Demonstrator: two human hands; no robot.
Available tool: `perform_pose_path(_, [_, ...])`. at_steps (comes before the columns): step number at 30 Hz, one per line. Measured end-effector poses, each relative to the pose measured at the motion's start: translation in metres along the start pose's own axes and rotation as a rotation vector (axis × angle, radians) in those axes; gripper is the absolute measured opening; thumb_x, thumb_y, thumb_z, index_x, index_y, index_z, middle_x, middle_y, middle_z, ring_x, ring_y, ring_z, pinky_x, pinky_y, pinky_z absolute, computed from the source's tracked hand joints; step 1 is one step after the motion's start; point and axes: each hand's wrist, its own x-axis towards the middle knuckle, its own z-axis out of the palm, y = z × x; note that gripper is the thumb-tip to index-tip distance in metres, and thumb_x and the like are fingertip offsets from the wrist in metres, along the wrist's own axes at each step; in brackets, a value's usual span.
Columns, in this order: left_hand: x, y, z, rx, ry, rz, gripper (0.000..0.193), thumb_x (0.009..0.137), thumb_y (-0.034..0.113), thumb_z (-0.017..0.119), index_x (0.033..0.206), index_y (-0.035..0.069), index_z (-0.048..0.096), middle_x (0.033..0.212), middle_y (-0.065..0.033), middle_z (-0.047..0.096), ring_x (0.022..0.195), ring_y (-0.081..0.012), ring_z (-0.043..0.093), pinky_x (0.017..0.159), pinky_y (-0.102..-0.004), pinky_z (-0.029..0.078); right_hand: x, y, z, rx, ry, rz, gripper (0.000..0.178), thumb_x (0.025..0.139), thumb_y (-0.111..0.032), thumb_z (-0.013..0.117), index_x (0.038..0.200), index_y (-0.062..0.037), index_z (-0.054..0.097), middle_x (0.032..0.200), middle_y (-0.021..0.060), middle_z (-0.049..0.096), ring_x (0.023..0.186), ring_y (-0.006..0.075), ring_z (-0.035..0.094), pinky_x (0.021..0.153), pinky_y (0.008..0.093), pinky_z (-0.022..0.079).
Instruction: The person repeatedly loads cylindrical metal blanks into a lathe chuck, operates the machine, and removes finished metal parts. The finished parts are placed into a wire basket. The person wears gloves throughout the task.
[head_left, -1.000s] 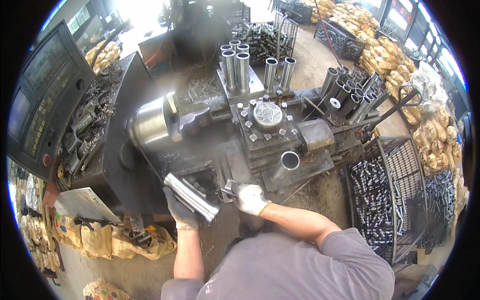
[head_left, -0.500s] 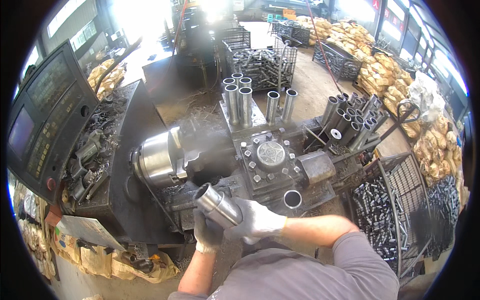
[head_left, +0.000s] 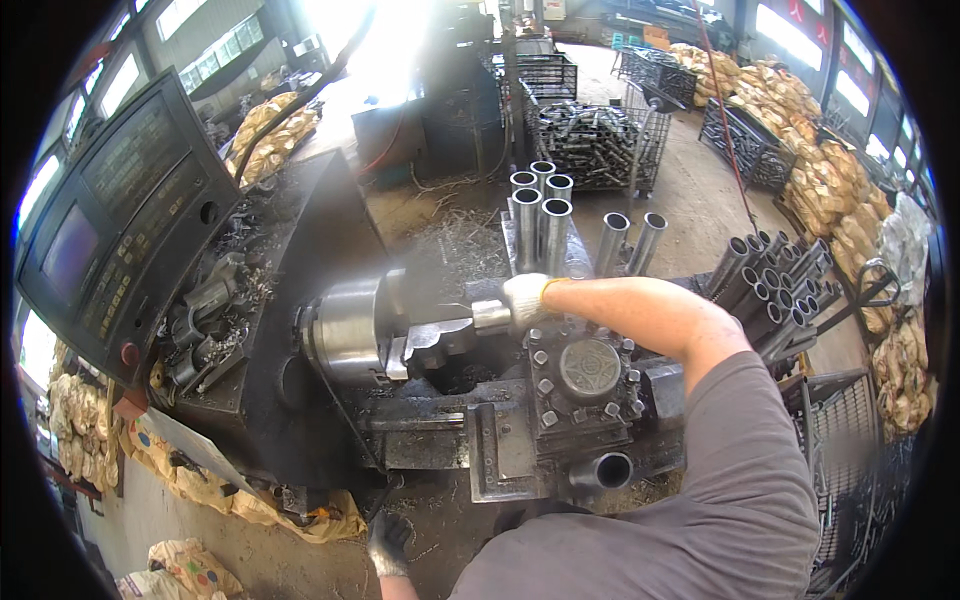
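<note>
Control panel [head_left: 120,220] far left of the right-hand grip. Chuck [head_left: 347,325] also left, nearer. Left hand [head_left: 390,543], grey glove, well below and left of the grip, near the machine's lower front; can't tell if its fingers are loose or closed on something. Half a second ago both hands were on a tube low in front of the body; now the left is off and the right alone has a metal tube [head_left: 488,315] up over the machine, so positioning looks one-handed.

Tube sticks out left from the right hand [head_left: 525,300], white glove, fingers wrapped firmly round it. Long axis roughly level, left–right; exposed end points at the chuck, very near; contact can't be told. Other end hidden by the glove.

Upright tubes [head_left: 556,235] just behind the grip. Tool post [head_left: 590,372] in front and right; single tube [head_left: 585,473] below that. Bunched tubes [head_left: 770,285] far right.
</note>
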Motion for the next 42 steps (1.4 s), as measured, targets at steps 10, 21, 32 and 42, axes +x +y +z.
perform_pose_path(10, [0.048, 0.086, -0.073, -0.312, 0.226, 0.200, 0.052, 0.105, 0.067, 0.053, 0.090, 0.018, 0.059, 0.070, 0.0030, 0.049, 0.060, -0.0173, 0.047, 0.059, -0.0358, 0.042, -0.003, 0.003, -0.007, 0.259, 0.018, -0.192, 0.078, 0.075, -0.047, 0.089, 0.135, -0.0014, 0.069, 0.126, 0.0195, 0.077, 0.111, 0.0317, 0.075, 0.096, 0.0429, 0.059])
perform_pose_path(21, [0.049, 0.122, -0.044, -0.139, 0.241, 0.245, 0.038, 0.107, 0.046, 0.055, 0.075, 0.026, 0.049, 0.058, 0.0093, 0.032, 0.048, -0.0091, 0.031, 0.047, -0.0306, 0.028, 0.004, -0.006, 0.008, 0.289, 0.161, -0.096, 0.067, 0.076, -0.047, 0.089, 0.120, 0.0011, 0.072, 0.101, 0.0184, 0.080, 0.084, 0.0303, 0.077, 0.073, 0.0423, 0.063])
perform_pose_path(32, [-0.056, 0.260, 0.041, 0.763, 0.691, 1.744, 0.040, 0.107, 0.023, 0.065, 0.135, -0.005, 0.064, 0.113, -0.0187, 0.074, 0.095, -0.0301, 0.072, 0.085, -0.0451, 0.059, -0.273, -0.030, 0.072, 1.095, 1.050, 0.182, 0.033, 0.096, -0.007, 0.077, 0.126, 0.0056, 0.070, 0.099, 0.0081, 0.078, 0.090, 0.0111, 0.071, 0.081, 0.0279, 0.059])
perform_pose_path(42, [0.055, 0.548, 0.156, 1.653, 0.639, 1.007, 0.084, 0.103, 0.029, 0.055, 0.173, 0.015, 0.012, 0.124, -0.0279, 0.074, 0.110, -0.0433, 0.075, 0.100, -0.0530, 0.057, -0.374, -0.073, 0.194, 1.116, 1.088, 0.409, 0.033, 0.092, -0.002, 0.073, 0.124, 0.0073, 0.072, 0.101, 0.0083, 0.079, 0.090, 0.0112, 0.071, 0.085, 0.0266, 0.057])
